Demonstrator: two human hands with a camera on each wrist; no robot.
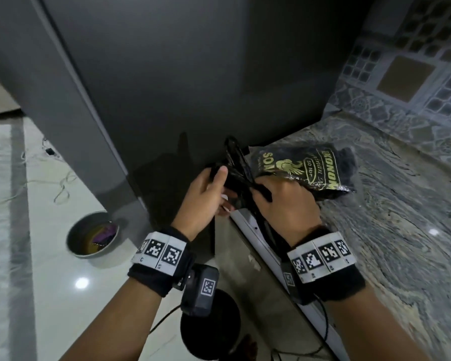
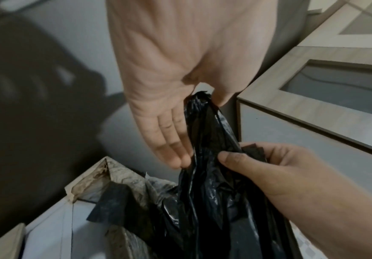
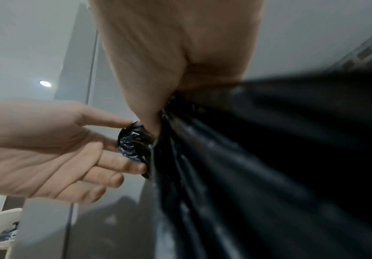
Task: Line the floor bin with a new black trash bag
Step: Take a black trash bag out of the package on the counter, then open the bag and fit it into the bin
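Note:
A bunched black trash bag (image 1: 237, 162) hangs between my two hands over the counter's corner. My left hand (image 1: 219, 183) pinches its upper end, thumb on top; the left wrist view shows the thumb and straight fingers either side of the bag (image 2: 213, 201). My right hand (image 1: 263, 194) grips the bag just below, with its fingers (image 2: 235, 156) curled round the plastic. In the right wrist view the bag (image 3: 246, 157) streams down from my right fist, its end held by the left hand's fingertips (image 3: 131, 122). A dark round floor bin (image 1: 214, 324) stands below my wrists, partly hidden.
A black pack of bags with gold print (image 1: 305, 168) lies on the marbled counter (image 1: 388, 230) to the right. A tall grey appliance (image 1: 154, 87) stands straight ahead. On the pale floor to the left are a metal bowl (image 1: 93, 234) and loose cables (image 1: 60, 186).

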